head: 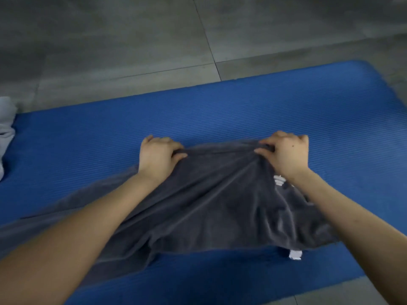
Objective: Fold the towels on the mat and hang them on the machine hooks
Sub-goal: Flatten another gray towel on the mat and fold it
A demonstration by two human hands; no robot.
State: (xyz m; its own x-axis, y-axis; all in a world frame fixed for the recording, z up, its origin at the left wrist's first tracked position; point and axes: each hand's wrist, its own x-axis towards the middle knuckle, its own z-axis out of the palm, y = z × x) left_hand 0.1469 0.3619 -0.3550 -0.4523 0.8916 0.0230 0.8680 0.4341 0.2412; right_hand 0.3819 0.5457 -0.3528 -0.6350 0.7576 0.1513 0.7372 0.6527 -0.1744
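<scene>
A dark grey towel (211,201) lies rumpled across the blue ribbed mat (242,111). My left hand (157,157) pinches the towel's far edge on the left. At the far right corner my right hand (286,154) grips the same edge, and the cloth is stretched between the two hands. White labels show on the towel under my right wrist (279,180) and at its near right corner (295,254). No machine or hooks are in view.
A pale grey cloth (6,122) lies bunched at the left edge, partly on the mat. Grey floor tiles (132,40) lie beyond the mat's far edge, and floor also shows at the bottom right corner (330,293).
</scene>
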